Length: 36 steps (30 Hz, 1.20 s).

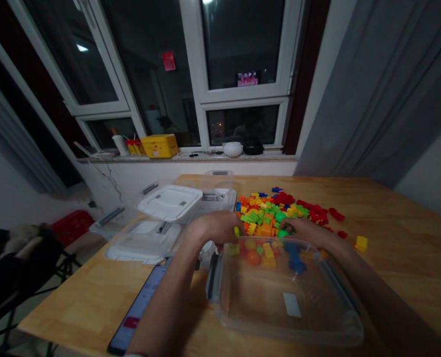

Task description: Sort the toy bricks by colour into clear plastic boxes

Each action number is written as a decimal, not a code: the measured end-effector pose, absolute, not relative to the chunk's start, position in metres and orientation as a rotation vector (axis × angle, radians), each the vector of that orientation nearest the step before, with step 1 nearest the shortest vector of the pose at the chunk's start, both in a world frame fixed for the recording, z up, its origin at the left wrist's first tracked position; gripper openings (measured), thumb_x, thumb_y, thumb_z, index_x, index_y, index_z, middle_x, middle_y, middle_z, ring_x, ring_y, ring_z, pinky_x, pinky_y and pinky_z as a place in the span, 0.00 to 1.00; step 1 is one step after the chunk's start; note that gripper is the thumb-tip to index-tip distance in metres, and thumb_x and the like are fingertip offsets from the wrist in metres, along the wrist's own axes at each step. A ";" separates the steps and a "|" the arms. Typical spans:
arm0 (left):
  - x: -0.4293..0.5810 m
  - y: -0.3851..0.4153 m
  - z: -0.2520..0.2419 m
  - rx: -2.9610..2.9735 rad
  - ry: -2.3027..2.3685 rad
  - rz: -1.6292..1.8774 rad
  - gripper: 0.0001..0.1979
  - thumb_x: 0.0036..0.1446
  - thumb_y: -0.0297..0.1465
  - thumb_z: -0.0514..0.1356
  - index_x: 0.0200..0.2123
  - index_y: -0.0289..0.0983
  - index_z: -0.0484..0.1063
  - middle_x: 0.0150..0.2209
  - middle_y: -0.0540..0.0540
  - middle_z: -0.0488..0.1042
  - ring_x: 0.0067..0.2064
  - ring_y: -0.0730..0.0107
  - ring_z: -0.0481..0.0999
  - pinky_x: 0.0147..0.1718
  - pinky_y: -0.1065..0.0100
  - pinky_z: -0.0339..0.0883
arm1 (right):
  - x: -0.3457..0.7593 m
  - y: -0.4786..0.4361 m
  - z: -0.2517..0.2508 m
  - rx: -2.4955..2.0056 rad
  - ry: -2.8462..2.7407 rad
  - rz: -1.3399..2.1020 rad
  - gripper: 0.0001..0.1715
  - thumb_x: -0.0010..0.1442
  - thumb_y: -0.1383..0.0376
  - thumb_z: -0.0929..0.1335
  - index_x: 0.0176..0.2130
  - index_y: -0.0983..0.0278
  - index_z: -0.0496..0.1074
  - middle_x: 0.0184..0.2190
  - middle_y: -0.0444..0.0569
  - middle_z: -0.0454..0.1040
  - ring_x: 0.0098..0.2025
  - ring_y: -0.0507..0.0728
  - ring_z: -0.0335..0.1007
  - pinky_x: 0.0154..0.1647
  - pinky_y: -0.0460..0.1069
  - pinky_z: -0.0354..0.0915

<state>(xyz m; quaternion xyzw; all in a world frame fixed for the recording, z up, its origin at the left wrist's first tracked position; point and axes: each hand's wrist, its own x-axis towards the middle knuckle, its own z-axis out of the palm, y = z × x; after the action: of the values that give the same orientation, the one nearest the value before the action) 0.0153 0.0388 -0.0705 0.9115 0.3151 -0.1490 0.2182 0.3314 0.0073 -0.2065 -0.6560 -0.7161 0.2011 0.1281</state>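
Observation:
My left hand [217,227] reaches over the far rim of a clear plastic bin [290,322], its fingers curled around a small yellow-green brick [236,231]. My right hand [305,229] rests at the bin's far rim beside the pile of coloured bricks [276,208], fingers closed on a green piece [283,233]. Inside the bin's far end lie a few pieces: yellow, orange and blue [268,253].
Stacked clear lidded boxes [168,208] stand left of the pile on the wooden table [402,258]. A phone [138,310] lies by my left forearm. A loose yellow brick [361,243] sits to the right. A windowsill with a yellow box [159,145] is behind.

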 end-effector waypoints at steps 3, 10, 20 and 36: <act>0.014 0.043 -0.074 2.506 0.853 -0.401 0.21 0.59 0.26 0.58 0.53 0.39 0.81 0.33 0.47 0.84 0.22 0.72 0.80 0.25 0.74 0.71 | 0.331 0.003 -0.198 -1.907 -2.073 0.571 0.21 0.57 0.58 0.73 0.50 0.62 0.78 0.45 0.55 0.86 0.44 0.64 0.82 0.41 0.52 0.72; 0.014 0.043 -0.074 2.520 0.892 -0.365 0.21 0.58 0.26 0.60 0.54 0.38 0.81 0.37 0.45 0.86 0.23 0.75 0.79 0.32 0.74 0.72 | 0.325 -0.017 -0.155 -1.903 -2.021 0.438 0.25 0.62 0.52 0.70 0.55 0.61 0.75 0.56 0.59 0.83 0.53 0.66 0.80 0.52 0.55 0.72; 0.014 0.045 -0.074 2.573 0.866 -0.374 0.21 0.60 0.26 0.59 0.55 0.40 0.81 0.37 0.46 0.85 0.25 0.74 0.79 0.31 0.75 0.70 | 0.314 -0.032 -0.133 -1.919 -2.013 0.400 0.24 0.63 0.53 0.70 0.54 0.61 0.74 0.57 0.59 0.81 0.56 0.66 0.78 0.54 0.55 0.72; 0.011 0.051 -0.083 2.453 0.868 -0.389 0.18 0.64 0.36 0.56 0.51 0.35 0.80 0.33 0.43 0.83 0.22 0.69 0.78 0.22 0.72 0.68 | 0.282 -0.075 -0.101 -1.757 -2.050 0.568 0.27 0.65 0.50 0.69 0.58 0.60 0.69 0.41 0.51 0.83 0.38 0.60 0.78 0.36 0.50 0.68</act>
<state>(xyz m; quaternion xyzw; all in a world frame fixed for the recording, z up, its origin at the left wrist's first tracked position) 0.0109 0.0514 -0.0833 0.9021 0.3193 -0.1431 0.2526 0.2821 -0.0746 -0.1012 -0.6252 -0.7294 0.2021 0.1902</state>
